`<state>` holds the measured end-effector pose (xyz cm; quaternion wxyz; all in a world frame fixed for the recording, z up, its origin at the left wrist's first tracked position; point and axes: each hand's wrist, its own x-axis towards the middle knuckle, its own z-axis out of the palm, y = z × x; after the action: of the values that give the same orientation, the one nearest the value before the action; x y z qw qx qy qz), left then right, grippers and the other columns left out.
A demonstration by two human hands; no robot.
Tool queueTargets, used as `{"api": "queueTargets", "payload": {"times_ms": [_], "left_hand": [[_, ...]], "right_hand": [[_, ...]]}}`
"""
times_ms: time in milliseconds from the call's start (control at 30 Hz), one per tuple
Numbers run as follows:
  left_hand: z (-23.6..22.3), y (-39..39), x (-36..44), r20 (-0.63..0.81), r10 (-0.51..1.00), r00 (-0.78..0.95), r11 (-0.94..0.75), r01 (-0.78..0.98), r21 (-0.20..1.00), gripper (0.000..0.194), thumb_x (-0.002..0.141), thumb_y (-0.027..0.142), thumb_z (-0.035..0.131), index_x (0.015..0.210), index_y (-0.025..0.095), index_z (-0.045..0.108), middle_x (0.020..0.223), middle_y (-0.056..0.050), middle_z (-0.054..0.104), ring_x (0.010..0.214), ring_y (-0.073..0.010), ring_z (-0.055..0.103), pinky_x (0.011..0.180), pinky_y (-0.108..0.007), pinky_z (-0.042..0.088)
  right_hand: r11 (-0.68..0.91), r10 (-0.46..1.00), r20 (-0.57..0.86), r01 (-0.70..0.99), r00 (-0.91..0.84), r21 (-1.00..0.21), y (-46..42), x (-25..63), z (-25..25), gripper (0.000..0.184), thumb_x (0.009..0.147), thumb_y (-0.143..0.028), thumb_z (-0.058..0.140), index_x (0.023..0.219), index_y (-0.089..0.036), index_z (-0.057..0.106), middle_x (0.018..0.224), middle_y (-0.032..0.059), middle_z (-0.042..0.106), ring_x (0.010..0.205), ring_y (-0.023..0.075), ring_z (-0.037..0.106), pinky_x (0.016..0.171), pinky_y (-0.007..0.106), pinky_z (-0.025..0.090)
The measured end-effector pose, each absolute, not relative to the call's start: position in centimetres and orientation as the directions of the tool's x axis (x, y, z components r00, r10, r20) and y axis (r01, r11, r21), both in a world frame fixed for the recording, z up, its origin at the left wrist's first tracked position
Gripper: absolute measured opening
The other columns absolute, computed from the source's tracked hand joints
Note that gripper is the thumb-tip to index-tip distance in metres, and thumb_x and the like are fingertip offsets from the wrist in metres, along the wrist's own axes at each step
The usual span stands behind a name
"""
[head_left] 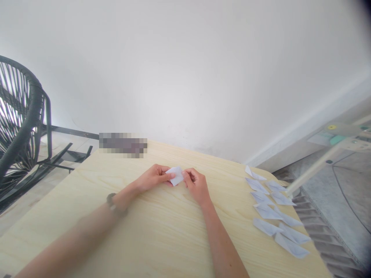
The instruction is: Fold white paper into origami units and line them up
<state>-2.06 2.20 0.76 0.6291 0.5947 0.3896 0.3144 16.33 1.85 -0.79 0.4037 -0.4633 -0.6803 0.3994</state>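
A small white folded paper [177, 175] is held between both hands over the middle of a light wooden table [162, 231]. My left hand [153, 177] pinches its left side, thumb lying on top of the paper. My right hand [196, 184] grips its right edge with curled fingers. A dark band sits on my left wrist [111, 200].
Several folded white paper pieces [272, 210] lie in two rows along the table's right edge. A black wire chair [20, 116] stands at the far left. A white wall rises behind the table. A pale stand with a green part [336, 139] is at the right.
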Motion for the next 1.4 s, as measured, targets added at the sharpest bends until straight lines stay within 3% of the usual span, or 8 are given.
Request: {"api": "queueTargets", "payload": {"times_ms": [233, 567, 767, 900, 1100, 1400], "left_hand": [[0.18, 2.00, -1.92, -0.104, 0.892, 0.439, 0.018, 0.196, 0.980, 0.028, 0.074, 0.038, 0.054, 0.077, 0.012, 0.062, 0.071, -0.001, 0.060, 0.064, -0.0130, 0.053, 0.058, -0.020, 0.039], [1.11, 1.83, -2.40, -0.128, 0.825, 0.550, 0.051, 0.154, 0.987, 0.027, 0.074, 0.036, 0.054, 0.075, 0.011, 0.064, 0.069, 0.000, 0.060, 0.063, -0.0137, 0.053, 0.057, -0.020, 0.039], [0.60, 1.85, -1.77, -0.130, 0.892, 0.432, 0.088, 0.116, 0.989, 0.026, 0.071, 0.036, 0.058, 0.078, 0.011, 0.061, 0.071, -0.001, 0.061, 0.064, -0.0135, 0.055, 0.056, -0.020, 0.039], [0.55, 1.89, -1.48, -0.122, 0.921, 0.371, 0.137, -0.014, 0.990, 0.030, 0.071, 0.034, 0.060, 0.092, 0.013, 0.057, 0.080, -0.003, 0.063, 0.072, -0.0153, 0.057, 0.063, -0.023, 0.042], [0.50, 2.07, -1.53, -0.085, 0.949, 0.303, 0.111, -0.071, 0.991, 0.028, 0.074, 0.036, 0.056, 0.089, 0.013, 0.055, 0.079, -0.004, 0.063, 0.076, -0.0172, 0.058, 0.066, -0.026, 0.044], [0.25, 2.07, -1.47, -0.007, 0.905, 0.426, 0.022, -0.032, 0.999, 0.026, 0.075, 0.030, 0.055, 0.095, 0.012, 0.055, 0.089, -0.006, 0.062, 0.081, -0.0159, 0.057, 0.073, -0.028, 0.042]], "right_hand": [[0.286, 0.936, 0.195, 0.311, -0.293, -0.907, 1.81, 16.34, -0.58, 0.024, 0.079, -0.035, 0.045, 0.070, -0.015, 0.055, 0.058, -0.0008, 0.050, 0.051, 0.0083, 0.042, 0.047, 0.019, 0.033], [0.319, 0.901, 0.170, 0.342, -0.399, -0.884, 1.70, 16.53, -0.55, 0.027, 0.082, -0.035, 0.041, 0.072, -0.016, 0.056, 0.059, -0.0014, 0.050, 0.052, 0.0082, 0.042, 0.049, 0.019, 0.032], [0.248, 0.935, 0.148, 0.291, -0.323, -0.924, 1.88, 16.46, -0.53, 0.026, 0.081, -0.036, 0.042, 0.071, -0.016, 0.054, 0.055, -0.0020, 0.048, 0.051, 0.0084, 0.044, 0.048, 0.019, 0.033], [0.259, 0.949, 0.183, 0.307, -0.255, -0.916, 1.90, 16.37, -0.50, 0.026, 0.080, -0.036, 0.042, 0.073, -0.015, 0.055, 0.062, 0.0003, 0.054, 0.056, 0.0096, 0.046, 0.052, 0.020, 0.036], [0.326, 0.925, 0.215, 0.366, -0.313, -0.872, 1.66, 16.34, -0.19, 0.024, 0.078, -0.034, 0.045, 0.068, -0.016, 0.056, 0.064, 0.0003, 0.056, 0.057, 0.0099, 0.046, 0.052, 0.021, 0.034], [0.302, 0.924, 0.178, 0.361, -0.338, -0.882, 1.71, 16.45, -0.26, 0.028, 0.080, -0.036, 0.042, 0.069, -0.015, 0.057, 0.061, 0.0001, 0.055, 0.056, 0.0097, 0.046, 0.051, 0.020, 0.034]]}}
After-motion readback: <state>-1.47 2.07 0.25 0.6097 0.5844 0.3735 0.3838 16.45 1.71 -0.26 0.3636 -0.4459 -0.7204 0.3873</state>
